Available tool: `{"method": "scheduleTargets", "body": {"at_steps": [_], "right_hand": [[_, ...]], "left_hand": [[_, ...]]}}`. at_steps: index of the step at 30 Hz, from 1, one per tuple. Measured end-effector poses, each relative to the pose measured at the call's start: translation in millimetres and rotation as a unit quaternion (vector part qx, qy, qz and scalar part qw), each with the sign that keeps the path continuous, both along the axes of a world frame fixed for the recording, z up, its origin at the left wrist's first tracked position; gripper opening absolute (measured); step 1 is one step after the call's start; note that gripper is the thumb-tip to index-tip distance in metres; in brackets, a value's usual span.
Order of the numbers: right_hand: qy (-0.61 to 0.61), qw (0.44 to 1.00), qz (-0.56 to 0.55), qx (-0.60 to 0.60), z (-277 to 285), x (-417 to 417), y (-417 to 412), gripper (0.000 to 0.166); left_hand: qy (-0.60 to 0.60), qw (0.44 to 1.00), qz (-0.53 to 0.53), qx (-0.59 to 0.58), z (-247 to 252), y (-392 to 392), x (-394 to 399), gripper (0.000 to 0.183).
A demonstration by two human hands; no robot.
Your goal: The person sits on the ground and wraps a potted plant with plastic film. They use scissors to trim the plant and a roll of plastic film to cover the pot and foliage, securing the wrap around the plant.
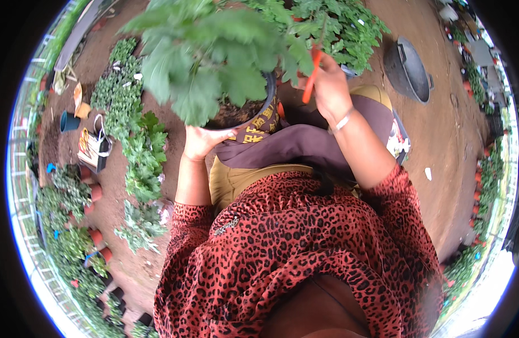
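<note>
A large leafy potted plant [217, 63] rises in front of me, its broad green leaves blurred. My left hand [202, 141] grips the near rim of its black plastic pot [270, 91], thumb along the edge. Dark soil [238, 114] shows under the leaves. To the right of the plant, my right hand [333, 86] is closed around an orange-handled tool [312, 78]. A thin, blurred part points up from it among the foliage; I cannot tell its exact kind. Below the pot, dark brown cloth [284, 141] with yellow writing covers my lap.
A black two-handled tub [411, 74] lies on the bare earth at the right. More leafy plants [348, 34] stand beyond my right hand. At the left are cut leafy stems [143, 160], a small box [92, 148] with orange-handled scissors, a teal pot [69, 121] and several red-potted plants [96, 192].
</note>
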State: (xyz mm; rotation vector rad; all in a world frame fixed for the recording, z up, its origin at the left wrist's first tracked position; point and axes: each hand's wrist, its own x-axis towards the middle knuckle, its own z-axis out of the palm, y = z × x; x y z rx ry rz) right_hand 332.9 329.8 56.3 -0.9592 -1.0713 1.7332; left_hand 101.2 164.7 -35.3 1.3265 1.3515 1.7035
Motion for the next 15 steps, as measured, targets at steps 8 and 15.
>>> {"method": "scheduleTargets", "body": {"at_steps": [8,15], "right_hand": [[0.159,0.962,-0.223,-0.024,-63,-24,95,0.018],[0.084,0.921,-0.345,0.158,-22,160,111,0.029]], "left_hand": [[0.013,0.994,-0.061,-0.093,-13,13,-25,0.080],[0.062,0.992,-0.019,-0.109,-8,-5,-41,0.081]]}}
